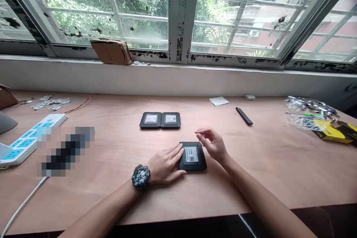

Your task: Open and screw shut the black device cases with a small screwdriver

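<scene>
A black square electronic box [192,167] with a white printed label lies flat on the table in front of me. My left hand [166,163], with a black watch [141,176] on the wrist, rests with fingers stretched out against the box's left edge. In a pinch of thumb and fingers, my right hand [213,145] holds a thin small screwdriver [198,143]. Its shaft points down at the box's upper right corner; the handle is mostly hidden by the fingers. Two similar black boxes [160,126] lie side by side farther back.
A white power strip [57,119] and a blurred-out patch lie at left, near small white pieces [55,108]. Behind are a white card [219,101], a small white block [249,97] and a black bar [244,116]. Plastic bags [301,121] and yellow-black boxes [331,134] lie at right.
</scene>
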Demonstrator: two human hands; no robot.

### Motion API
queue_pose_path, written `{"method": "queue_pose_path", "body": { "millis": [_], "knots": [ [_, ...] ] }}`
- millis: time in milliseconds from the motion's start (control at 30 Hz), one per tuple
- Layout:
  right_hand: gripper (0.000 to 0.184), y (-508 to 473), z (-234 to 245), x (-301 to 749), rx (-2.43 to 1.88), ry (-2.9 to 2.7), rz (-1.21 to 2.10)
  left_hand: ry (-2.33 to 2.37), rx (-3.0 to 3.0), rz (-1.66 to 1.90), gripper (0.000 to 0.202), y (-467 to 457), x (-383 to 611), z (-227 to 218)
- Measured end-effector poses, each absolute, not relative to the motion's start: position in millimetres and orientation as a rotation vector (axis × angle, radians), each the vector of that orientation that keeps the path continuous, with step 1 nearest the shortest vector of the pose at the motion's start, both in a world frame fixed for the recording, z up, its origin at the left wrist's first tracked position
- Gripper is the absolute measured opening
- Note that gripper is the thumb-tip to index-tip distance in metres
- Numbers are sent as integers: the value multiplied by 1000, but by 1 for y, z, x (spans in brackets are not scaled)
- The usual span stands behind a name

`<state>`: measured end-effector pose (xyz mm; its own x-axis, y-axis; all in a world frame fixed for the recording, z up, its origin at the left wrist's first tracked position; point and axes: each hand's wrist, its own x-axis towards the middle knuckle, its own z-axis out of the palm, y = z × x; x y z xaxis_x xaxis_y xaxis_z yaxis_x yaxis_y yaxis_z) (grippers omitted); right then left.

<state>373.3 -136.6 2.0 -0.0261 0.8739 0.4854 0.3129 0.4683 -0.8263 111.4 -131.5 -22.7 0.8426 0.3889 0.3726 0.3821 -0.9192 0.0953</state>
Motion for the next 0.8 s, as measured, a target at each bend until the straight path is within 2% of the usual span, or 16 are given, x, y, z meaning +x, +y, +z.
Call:
{"method": "queue_pose_path", "body": {
  "millis": [133,233,400,500,567,700,800],
  "knots": [
    [27,-138,7,377,-968,-1506,889,611,2963,595,71,-128,108,-21],
    [32,-140,7,383,-934,-1569,916,621,2917,614,67,-127,106,-20],
    [15,-138,13,383,-960,-1520,765,570,2839,632,76,-126,103,-16],
    [11,-131,23,372,-891,-1381,673,616,2824,614,82,-118,96,-14],
    [11,-124,28,361,-849,-1351,666,729,2811,622,75,-109,86,-13],
    [15,-112,21,336,-825,-1447,769,929,2748,670,44,-93,65,-11],
    [17,-108,8,324,-864,-1511,773,982,2693,706,29,-88,56,-11]
  ]
}}
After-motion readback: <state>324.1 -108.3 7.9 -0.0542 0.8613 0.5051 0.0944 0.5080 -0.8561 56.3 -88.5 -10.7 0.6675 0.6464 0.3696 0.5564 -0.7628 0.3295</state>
